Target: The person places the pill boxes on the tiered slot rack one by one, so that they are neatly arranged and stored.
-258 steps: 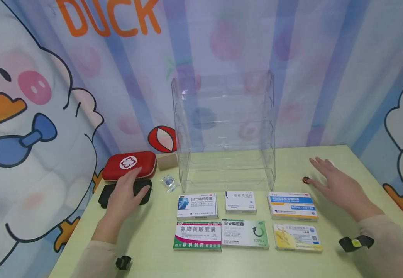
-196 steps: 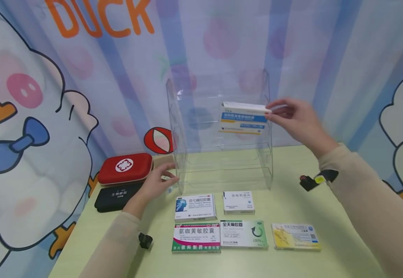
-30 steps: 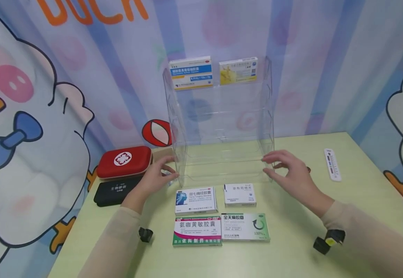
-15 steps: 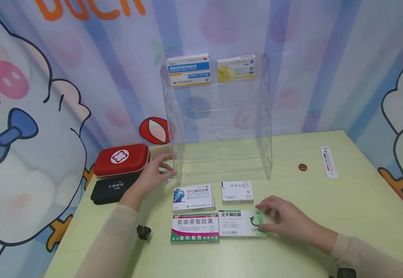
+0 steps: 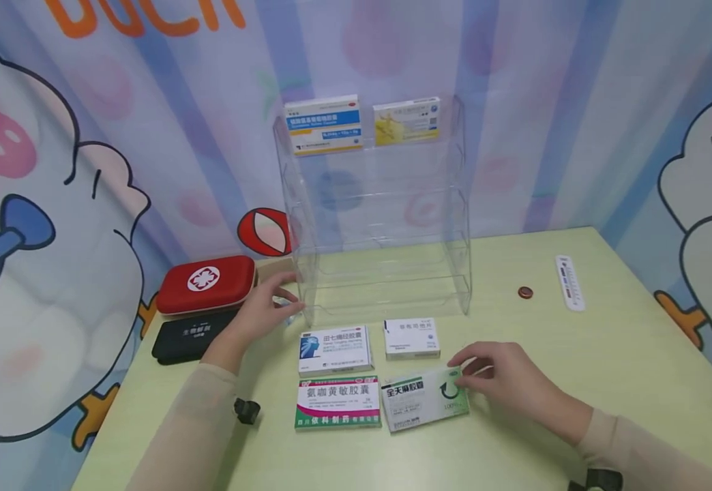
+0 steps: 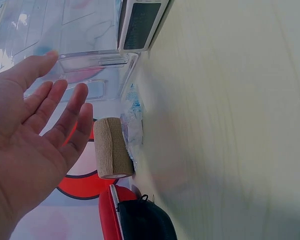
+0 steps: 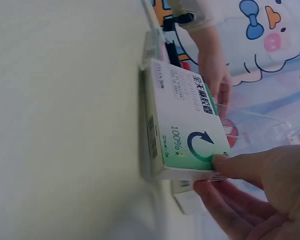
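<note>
My right hand (image 5: 506,378) pinches the right end of a green-and-white medicine box (image 5: 420,402), thumb on its printed face in the right wrist view. The box sits tilted, turned from the row beside it. My left hand (image 5: 264,307) is at the lower left side of a clear tiered acrylic rack (image 5: 387,290), thumb and fingers extended near its edge in the left wrist view. A blue-and-white medicine box (image 5: 325,126) and a yellow-and-white one (image 5: 406,121) stand on the rack's top tier. On the table lie a pink-and-green box (image 5: 337,404), a blue-headed box (image 5: 334,350) and a small white box (image 5: 411,337).
Left of the rack lie a red first-aid case (image 5: 206,285) and a black pouch (image 5: 190,334). A tan bandage roll (image 6: 112,147) and a clear wrapped packet (image 6: 132,120) are near my left hand. A white thermometer card (image 5: 569,283) and a small brown disc (image 5: 524,292) lie right.
The right hand has gone from the rack's right side down to the green-and-white box, now gripped and tilted. The left hand stays by the rack. Earlier, two boxes went from table to top tier.
</note>
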The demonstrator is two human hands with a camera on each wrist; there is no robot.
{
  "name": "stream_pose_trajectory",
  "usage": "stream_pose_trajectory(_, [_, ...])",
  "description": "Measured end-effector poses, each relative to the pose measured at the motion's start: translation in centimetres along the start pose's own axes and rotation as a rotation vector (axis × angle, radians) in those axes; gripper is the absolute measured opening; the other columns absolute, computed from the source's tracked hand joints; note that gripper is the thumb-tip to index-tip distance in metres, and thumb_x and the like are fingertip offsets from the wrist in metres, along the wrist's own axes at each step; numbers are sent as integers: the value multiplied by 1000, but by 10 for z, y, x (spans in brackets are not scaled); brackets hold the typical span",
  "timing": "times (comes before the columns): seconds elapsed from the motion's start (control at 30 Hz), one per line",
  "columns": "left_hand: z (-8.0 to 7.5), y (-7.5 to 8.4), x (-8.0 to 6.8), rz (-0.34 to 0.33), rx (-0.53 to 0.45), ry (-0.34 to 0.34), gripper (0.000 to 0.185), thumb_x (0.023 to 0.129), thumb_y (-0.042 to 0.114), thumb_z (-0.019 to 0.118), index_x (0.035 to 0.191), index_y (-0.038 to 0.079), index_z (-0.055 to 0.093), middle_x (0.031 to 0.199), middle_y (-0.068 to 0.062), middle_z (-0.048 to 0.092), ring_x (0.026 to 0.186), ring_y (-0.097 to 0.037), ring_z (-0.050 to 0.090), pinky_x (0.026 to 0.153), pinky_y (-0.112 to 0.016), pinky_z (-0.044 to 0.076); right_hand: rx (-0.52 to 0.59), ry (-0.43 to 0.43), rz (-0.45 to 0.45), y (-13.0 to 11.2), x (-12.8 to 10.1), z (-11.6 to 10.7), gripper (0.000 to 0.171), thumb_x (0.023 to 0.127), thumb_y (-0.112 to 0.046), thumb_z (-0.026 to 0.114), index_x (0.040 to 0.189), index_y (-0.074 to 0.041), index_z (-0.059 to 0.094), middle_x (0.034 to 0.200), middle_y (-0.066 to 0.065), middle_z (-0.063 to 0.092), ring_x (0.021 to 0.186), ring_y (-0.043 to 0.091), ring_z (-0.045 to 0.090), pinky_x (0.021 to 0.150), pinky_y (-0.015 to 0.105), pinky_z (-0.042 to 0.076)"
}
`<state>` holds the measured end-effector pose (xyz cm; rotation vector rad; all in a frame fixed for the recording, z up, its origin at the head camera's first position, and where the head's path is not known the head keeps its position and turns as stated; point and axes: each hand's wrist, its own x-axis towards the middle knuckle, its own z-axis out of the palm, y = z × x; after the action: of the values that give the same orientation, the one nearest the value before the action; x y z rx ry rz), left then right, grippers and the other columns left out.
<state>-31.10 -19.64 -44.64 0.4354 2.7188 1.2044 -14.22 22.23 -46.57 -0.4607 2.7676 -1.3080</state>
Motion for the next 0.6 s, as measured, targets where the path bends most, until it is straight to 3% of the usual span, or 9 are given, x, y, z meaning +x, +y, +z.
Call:
stream_pose_trajectory(0.23, [-3,1,1,1,2,-14,67,94,27,77,153,25,46,150,-8,53,119,-28,63,96,-45,60,-15,270,-210,-26,39,-28,25,85,-2,82,106,-14,78,107,1,77,89,13,76,75,24,63])
stream_pose_trajectory(0.43, [-3,3,1,-8,-6,-12,67,94,25,77,153,24,46,150,-7,53,119,-27,63,96,-45,60,7,441,-381,-64,108,-54,26,87,-3,82,111,-9,77,111,5,77,94,18,76,80,22,61])
stream_pose_trajectory(0.6, [-3,1,0,1,-4,-15,67,94,25,76,153,22,45,150,-7,52,119,-27,63,98,-44,59,24,521,-411,-103,173,-76,25,90,-6,78,115,-7,74,116,8,76,102,19,75,88,25,61])
